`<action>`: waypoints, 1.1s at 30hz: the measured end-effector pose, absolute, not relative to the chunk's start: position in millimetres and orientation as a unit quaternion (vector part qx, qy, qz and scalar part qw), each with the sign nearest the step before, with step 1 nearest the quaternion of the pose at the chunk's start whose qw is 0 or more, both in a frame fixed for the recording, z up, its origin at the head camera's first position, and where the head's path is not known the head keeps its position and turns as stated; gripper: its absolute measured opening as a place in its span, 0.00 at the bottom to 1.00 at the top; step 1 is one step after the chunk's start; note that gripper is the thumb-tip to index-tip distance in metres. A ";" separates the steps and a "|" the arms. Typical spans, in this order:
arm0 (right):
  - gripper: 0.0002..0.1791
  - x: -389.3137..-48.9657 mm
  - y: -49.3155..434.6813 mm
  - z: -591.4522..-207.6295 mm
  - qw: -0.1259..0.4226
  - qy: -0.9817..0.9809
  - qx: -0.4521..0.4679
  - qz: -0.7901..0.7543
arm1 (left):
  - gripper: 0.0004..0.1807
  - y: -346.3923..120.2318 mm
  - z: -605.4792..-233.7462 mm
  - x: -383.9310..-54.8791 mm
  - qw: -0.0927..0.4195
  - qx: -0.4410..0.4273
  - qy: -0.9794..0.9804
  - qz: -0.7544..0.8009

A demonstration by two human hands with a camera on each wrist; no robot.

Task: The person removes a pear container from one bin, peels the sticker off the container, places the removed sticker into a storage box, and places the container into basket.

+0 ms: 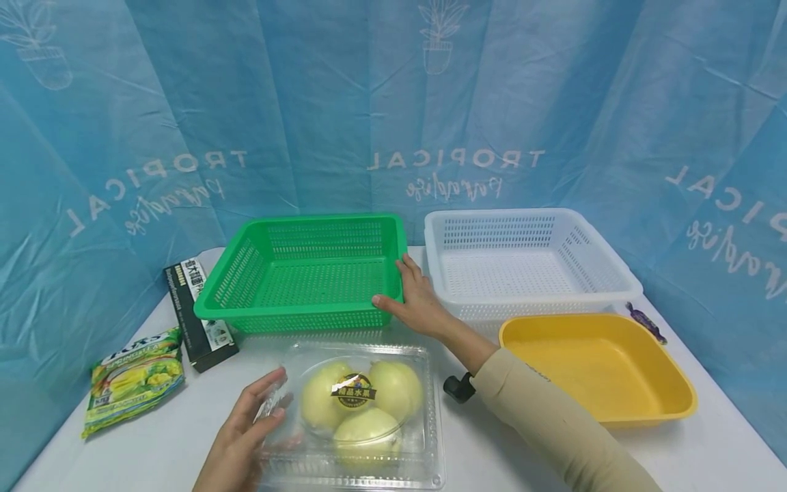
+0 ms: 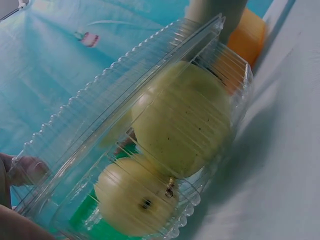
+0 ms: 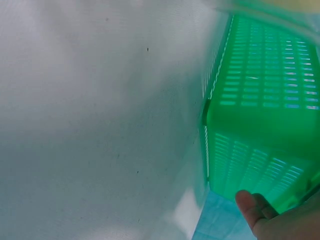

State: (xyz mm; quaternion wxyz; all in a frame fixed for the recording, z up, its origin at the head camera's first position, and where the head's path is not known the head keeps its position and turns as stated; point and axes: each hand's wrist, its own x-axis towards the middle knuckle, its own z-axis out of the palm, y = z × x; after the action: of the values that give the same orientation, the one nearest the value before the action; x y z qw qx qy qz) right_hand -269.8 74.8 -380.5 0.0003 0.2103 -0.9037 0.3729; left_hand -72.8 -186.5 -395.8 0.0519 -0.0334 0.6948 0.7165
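At the near middle of the white table (image 1: 178,451), in front of the green basket (image 1: 301,320), see a clear plastic box (image 1: 434,417) with three pale fruits (image 1: 398,391) inside and a dark label (image 1: 353,391) on the lid. At its left side, see the left hand (image 1: 236,434), with finger and thumb curved and set apart; cannot tell whether gripping the edge or only beside it. Across the near right corner of the basket, see the right hand (image 1: 424,304) laid with thumb and fingers spread wide, touching the rim. Looks like steadying or adjusting the basket while minding the box. For lifting the box, would call for freeing the right hand, taking both sides firmly and keeping level to spare the fruit. Farther right, notice a white basket (image 1: 541,298) and a yellow tub (image 1: 584,369), with a wrapped sweet (image 1: 647,323) beyond; farther left, a black carton (image 1: 192,314) beside the green basket and a bright packet (image 1: 138,379) nearer.
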 end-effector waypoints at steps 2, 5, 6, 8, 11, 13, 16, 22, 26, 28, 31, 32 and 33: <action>0.50 -269.6 74.8 -380.2 0.000 -0.904 0.210 0.372 | 0.28 -184.4 -397.7 -73.2 0.046 -0.034 0.698 0.714; 0.50 -268.8 74.6 -379.6 0.000 -0.903 0.209 0.376 | 0.28 -180.4 -398.1 -73.6 0.046 -0.036 0.695 0.717; 0.50 -268.5 74.6 -379.4 0.000 -0.902 0.208 0.377 | 0.29 -179.1 -397.9 -73.7 0.047 -0.037 0.693 0.718; 0.50 -268.1 74.6 -379.2 -0.001 -0.901 0.207 0.380 | 0.29 -176.3 -397.0 -74.2 0.050 -0.037 0.688 0.723; 0.50 -267.9 74.6 -378.9 -0.001 -0.901 0.207 0.381 | 0.29 -172.7 -396.1 -74.9 0.050 -0.039 0.690 0.721; 0.50 -268.2 74.5 -379.1 -0.001 -0.901 0.209 0.380 | 0.29 -170.7 -395.9 -75.5 0.048 -0.037 0.696 0.715; 0.50 -268.3 74.4 -379.0 -0.002 -0.901 0.210 0.380 | 0.29 -168.5 -396.1 -76.2 0.042 -0.031 0.714 0.698; 0.50 -267.6 74.9 -378.5 -0.002 -0.899 0.212 0.383 | 0.30 -165.3 -395.5 -74.6 0.033 -0.035 0.752 0.657; 0.50 -267.7 75.2 -378.5 -0.001 -0.898 0.212 0.386 | 0.31 -162.6 -396.5 -73.4 0.031 -0.032 0.762 0.646; 0.50 -267.7 75.3 -378.6 -0.001 -0.897 0.211 0.387 | 0.31 -161.7 -397.4 -73.4 0.025 -0.023 0.770 0.638; 0.51 -267.7 75.6 -378.8 -0.001 -0.897 0.211 0.387 | 0.31 -161.0 -398.4 -74.2 0.016 -0.008 0.784 0.621; 0.51 -267.8 75.7 -378.9 -0.002 -0.897 0.211 0.389 | 0.31 -160.9 -398.7 -74.4 0.011 -0.002 0.789 0.615; 0.51 -267.9 75.8 -379.0 -0.003 -0.896 0.211 0.390 | 0.31 -160.6 -398.9 -74.5 0.007 0.001 0.793 0.609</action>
State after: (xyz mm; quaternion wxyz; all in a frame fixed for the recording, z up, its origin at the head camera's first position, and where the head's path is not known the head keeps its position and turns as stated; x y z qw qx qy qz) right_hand -267.9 75.8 -379.0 -0.0026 0.2111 -0.8964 0.3897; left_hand -74.5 -160.6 -398.9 0.0069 0.0009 0.7928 0.6094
